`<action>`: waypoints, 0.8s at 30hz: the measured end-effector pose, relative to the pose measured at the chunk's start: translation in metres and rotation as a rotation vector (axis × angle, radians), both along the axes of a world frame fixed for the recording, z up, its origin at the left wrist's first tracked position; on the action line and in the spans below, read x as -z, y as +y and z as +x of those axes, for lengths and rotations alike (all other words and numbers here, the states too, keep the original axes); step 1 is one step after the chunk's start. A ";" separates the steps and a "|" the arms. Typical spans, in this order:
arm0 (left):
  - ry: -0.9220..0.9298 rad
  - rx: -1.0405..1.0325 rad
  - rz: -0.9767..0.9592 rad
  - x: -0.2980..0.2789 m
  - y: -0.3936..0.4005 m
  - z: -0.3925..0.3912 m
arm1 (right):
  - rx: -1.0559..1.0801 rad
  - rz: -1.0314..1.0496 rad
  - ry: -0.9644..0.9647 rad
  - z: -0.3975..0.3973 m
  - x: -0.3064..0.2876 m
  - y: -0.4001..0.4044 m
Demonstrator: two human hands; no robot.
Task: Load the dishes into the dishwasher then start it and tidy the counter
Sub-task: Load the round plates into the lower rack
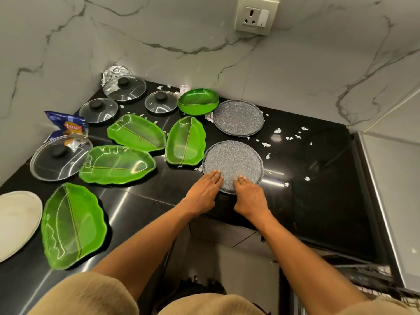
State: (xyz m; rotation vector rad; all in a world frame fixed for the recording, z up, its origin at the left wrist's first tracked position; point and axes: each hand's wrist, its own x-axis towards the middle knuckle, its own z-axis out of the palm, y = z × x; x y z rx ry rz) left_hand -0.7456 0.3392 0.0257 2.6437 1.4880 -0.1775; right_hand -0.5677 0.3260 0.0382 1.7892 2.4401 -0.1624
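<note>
Both hands (204, 192) (250, 198) press flat on the level speckled plate (234, 160).

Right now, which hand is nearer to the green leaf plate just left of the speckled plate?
Left. The left hand rests on the near speckled plate at its left edge, just below the leaf plate. The right hand lies further right, on the plate's near rim.

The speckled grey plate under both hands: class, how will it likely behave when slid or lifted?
The speckled grey plate looks rigid and flat, so it probably won't flex. On the glossy black counter it may slide easily. Its low rim likely makes lifting fiddly.
</note>
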 end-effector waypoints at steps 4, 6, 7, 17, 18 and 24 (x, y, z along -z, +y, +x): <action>0.007 0.062 0.015 0.004 0.004 0.003 | 0.016 0.015 -0.012 0.001 0.003 -0.012; 0.006 0.100 0.024 0.005 0.005 0.004 | 0.015 0.048 0.014 0.004 0.007 -0.019; -0.001 0.108 0.027 0.005 0.005 0.005 | 0.004 0.072 0.023 0.005 0.007 -0.022; -0.111 0.141 0.101 -0.001 0.011 0.007 | -0.007 0.342 0.163 0.015 0.004 -0.021; -0.126 0.158 0.110 -0.002 0.014 0.007 | -0.001 0.356 0.176 0.016 0.002 -0.019; -0.253 0.312 0.283 -0.021 0.034 0.006 | 0.079 0.430 0.205 0.021 -0.009 -0.012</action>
